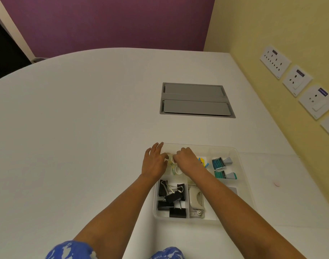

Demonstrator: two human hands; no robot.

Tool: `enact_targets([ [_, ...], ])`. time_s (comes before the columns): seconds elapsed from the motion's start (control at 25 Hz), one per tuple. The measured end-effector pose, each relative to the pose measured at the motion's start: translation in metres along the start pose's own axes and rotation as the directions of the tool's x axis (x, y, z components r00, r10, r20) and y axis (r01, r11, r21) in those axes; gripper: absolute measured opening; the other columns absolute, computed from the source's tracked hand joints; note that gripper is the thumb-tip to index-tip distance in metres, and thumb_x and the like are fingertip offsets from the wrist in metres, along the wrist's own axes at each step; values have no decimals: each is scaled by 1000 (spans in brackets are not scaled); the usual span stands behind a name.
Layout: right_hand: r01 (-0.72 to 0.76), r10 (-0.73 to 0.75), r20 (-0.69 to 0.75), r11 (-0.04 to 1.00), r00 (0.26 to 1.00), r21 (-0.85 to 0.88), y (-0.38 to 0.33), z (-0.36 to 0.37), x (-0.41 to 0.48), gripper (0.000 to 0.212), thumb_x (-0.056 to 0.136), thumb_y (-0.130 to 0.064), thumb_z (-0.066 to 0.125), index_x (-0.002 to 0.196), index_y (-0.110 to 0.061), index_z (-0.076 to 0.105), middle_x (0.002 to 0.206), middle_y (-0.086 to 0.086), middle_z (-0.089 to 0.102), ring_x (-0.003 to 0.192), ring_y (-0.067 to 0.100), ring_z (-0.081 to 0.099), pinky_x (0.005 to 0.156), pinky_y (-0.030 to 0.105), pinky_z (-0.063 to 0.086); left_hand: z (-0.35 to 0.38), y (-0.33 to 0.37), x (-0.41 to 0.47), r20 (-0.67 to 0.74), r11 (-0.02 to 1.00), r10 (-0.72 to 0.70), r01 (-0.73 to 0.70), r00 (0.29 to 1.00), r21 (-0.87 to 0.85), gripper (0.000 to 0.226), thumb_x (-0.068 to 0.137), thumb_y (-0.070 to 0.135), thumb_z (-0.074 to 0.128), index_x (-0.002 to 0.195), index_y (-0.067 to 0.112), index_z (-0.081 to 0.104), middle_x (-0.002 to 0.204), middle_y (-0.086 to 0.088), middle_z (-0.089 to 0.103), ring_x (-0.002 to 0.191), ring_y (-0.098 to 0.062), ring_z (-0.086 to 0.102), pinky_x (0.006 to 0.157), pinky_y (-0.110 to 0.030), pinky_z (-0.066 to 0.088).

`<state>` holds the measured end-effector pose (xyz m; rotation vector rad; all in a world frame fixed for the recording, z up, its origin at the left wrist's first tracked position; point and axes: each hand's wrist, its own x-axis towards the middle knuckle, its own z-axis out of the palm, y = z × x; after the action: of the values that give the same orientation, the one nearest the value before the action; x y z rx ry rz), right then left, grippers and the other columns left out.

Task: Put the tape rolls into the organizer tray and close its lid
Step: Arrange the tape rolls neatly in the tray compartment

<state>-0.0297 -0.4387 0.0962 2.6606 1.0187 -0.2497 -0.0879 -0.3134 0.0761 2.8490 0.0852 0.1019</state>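
A clear plastic organizer tray (240,159) sits open on the white table, near the front right. Both my hands are over its far-left compartment. Between them is a small clear tape roll (170,158), pinched by my right hand (186,159) and touched by the thumb side of my left hand (154,161), whose fingers spread over the tray's rim. Below it another pale tape roll (176,171) lies in the same compartment, partly hidden by my wrists. A clear lid (283,187) lies flat to the right of the tray.
The tray also holds black binder clips (172,200), a beige stapler-like tool (196,201), two teal stamps (220,163) and coloured clips (204,161). A grey cable hatch (196,100) is set in the table farther back. Wall sockets (296,81) line the yellow wall on the right.
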Motion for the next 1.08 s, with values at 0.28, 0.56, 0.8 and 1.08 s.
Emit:
enact_targets([
  [0.28, -69, 69, 22, 998, 997, -2, -3, -12, 0, 30, 87, 1, 53, 116, -6, 58, 121, 13, 61, 117, 30, 53, 102, 35, 37, 0, 2, 2, 63, 999, -37, 35, 997, 41, 28, 96, 25, 47, 118, 22, 63, 159, -8, 14, 147, -24, 8, 119, -40, 12],
  [0.56, -159, 170, -27, 961, 985, 224, -1, -1, 7, 24, 92, -13, 51, 112, -9, 64, 115, 12, 64, 109, 29, 56, 91, 35, 43, -1, 6, 2, 127, 995, -63, 52, 990, 87, 32, 98, 27, 40, 115, 18, 65, 160, -10, 0, 148, -24, -3, 120, -41, 6],
  [0.8, -156, 175, -63, 961, 983, 229, -10, 7, 4, 37, 92, -38, 52, 113, -10, 64, 119, 11, 63, 114, 28, 53, 98, 38, 39, 0, 7, 0, 148, 990, -89, 71, 985, 124, 31, 99, 27, 38, 113, 18, 64, 160, -8, -5, 148, -24, -5, 119, -43, 5],
  [1.08, -172, 203, -113, 956, 973, 237, -15, 11, 0, 33, 95, -33, 49, 113, -10, 62, 117, 11, 63, 113, 27, 53, 98, 38, 38, 2, 8, 0, 146, 988, -99, 79, 984, 135, 32, 99, 25, 37, 125, 21, 56, 160, -7, -6, 148, -24, -6, 120, -43, 3],
])
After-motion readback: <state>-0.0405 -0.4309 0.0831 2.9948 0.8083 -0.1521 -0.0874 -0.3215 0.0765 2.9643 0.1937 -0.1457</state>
